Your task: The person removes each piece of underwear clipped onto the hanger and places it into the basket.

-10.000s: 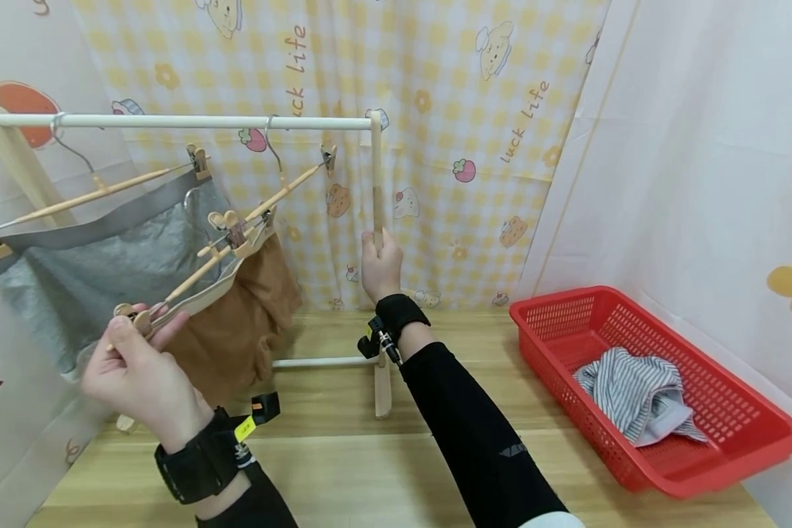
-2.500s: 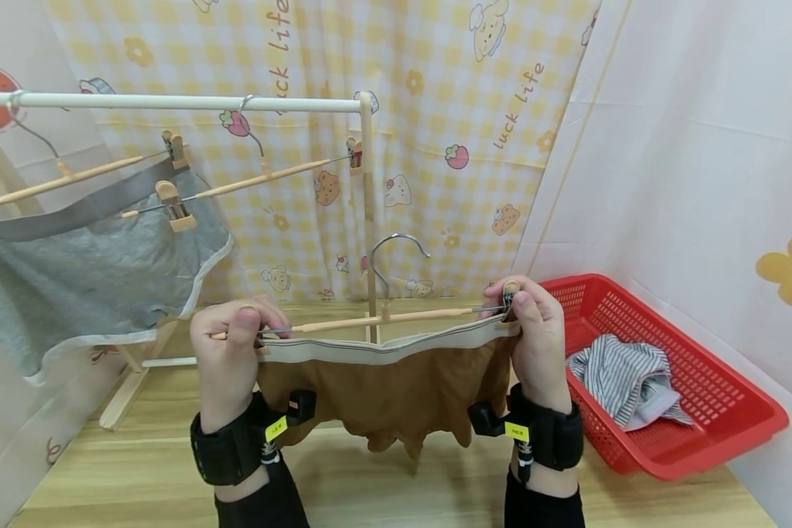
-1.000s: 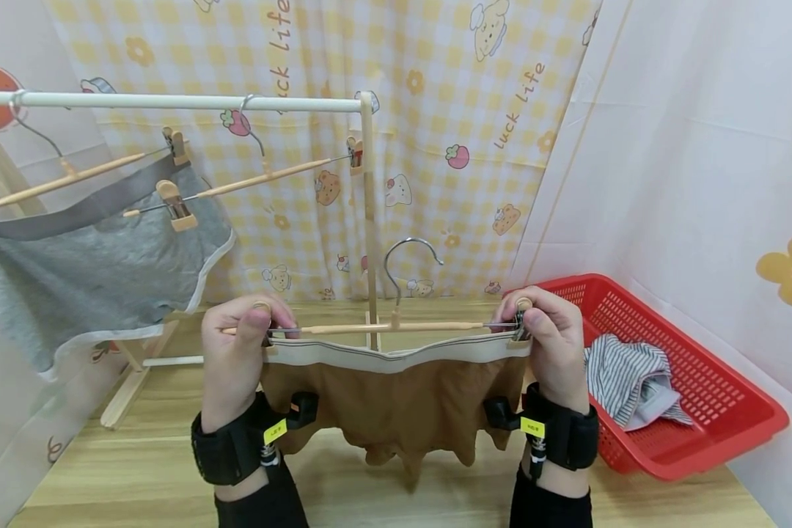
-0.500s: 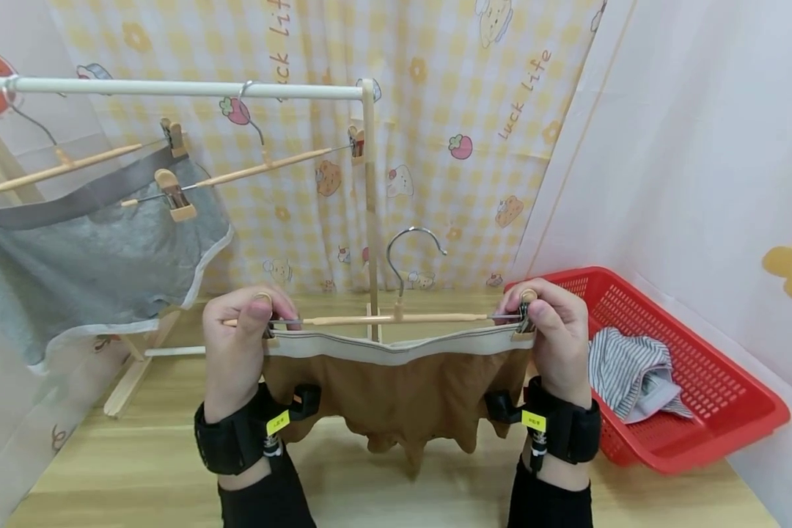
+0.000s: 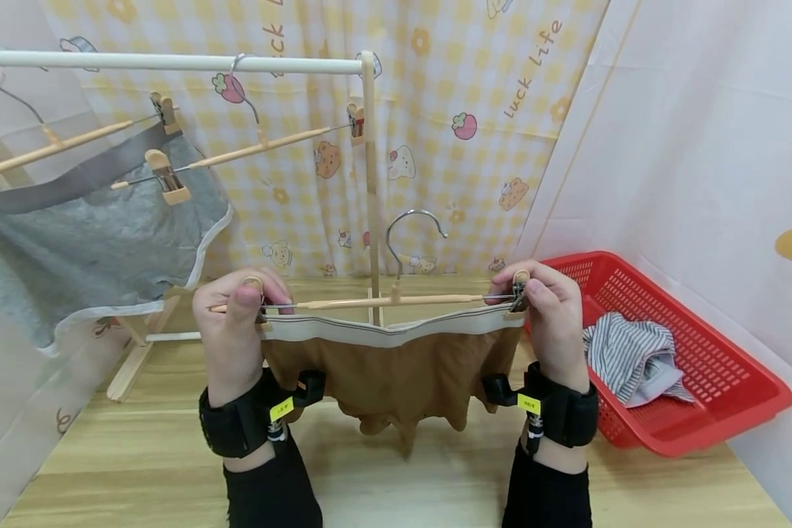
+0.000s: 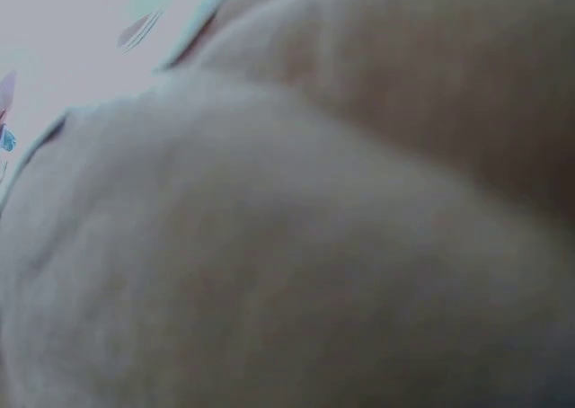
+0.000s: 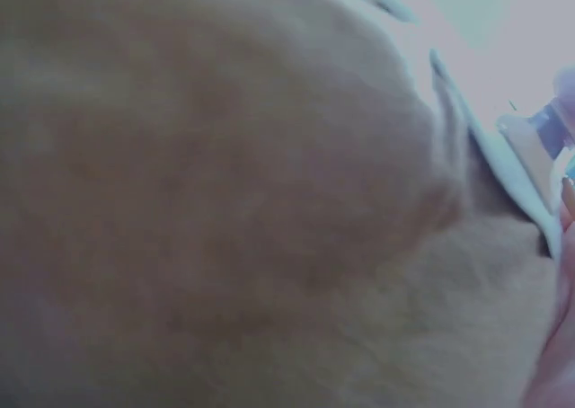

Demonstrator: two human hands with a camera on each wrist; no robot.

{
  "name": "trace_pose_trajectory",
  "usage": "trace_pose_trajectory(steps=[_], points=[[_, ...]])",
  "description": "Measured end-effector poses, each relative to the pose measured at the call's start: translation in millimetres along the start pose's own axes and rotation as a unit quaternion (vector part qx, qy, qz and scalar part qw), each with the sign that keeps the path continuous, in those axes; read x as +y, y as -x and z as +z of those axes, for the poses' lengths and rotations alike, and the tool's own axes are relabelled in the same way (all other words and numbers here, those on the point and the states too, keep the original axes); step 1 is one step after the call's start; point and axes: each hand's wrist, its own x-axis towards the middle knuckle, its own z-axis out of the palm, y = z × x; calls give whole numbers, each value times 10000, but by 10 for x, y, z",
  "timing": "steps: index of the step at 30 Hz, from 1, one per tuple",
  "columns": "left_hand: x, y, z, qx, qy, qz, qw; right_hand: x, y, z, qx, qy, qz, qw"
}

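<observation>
Left hand (image 5: 234, 326): you pinch the hanger (image 5: 376, 301) clip.
Right hand (image 5: 549, 315): pinches the other.
Shorts (image 5: 396, 367): clipped on, not yet unclipped.

red basket (image 5: 719, 411) right, striped cloth (image 5: 633, 356) inside | rack (image 5: 171, 63) far left, grey garment (image 5: 86, 249) hanging, 1 bare hanger (image 5: 264, 145)

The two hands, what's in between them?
In the head view, a wooden clip hanger with brown shorts clipped on spans between the left hand and right hand.
</observation>
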Motion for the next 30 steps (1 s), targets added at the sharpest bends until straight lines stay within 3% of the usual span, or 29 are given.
trace_pose_trajectory(steps=[5, 12, 30], points=[[-7, 2, 23, -9, -15, 37, 10000, -5, 13, -26, -81, 203, 178, 9996], [-4, 13, 41, -59, -6, 26, 10000, -1, 37, -41, -57, 196, 106, 9997], [9, 16, 49, -209, -68, -96, 9997, 20, 58, -70, 49, -182, -581, 9981]])
